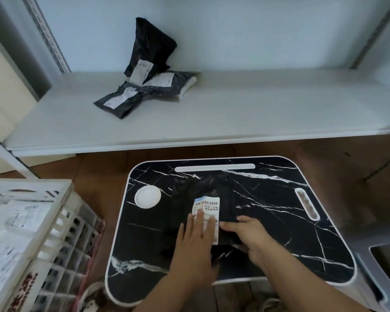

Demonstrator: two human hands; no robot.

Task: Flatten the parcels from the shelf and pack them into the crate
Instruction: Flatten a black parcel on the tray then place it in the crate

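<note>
Both hands press one black plastic mailer parcel (208, 199) flat on the black marble-patterned lap table (279, 221).

The left hand (195, 237) lies on the parcel's white shipping label (206, 212) with fingers straight; the right hand (249, 235) rests just beside it — its fingers look loosely bent at the parcel's edge, though dark-on-dark blurs this. Three more dark mailer parcels (144, 79) sit on the white shelf (257, 109) behind, and the white slatted plastic crate (61, 221) at left holds white parcels (16, 221).
</note>
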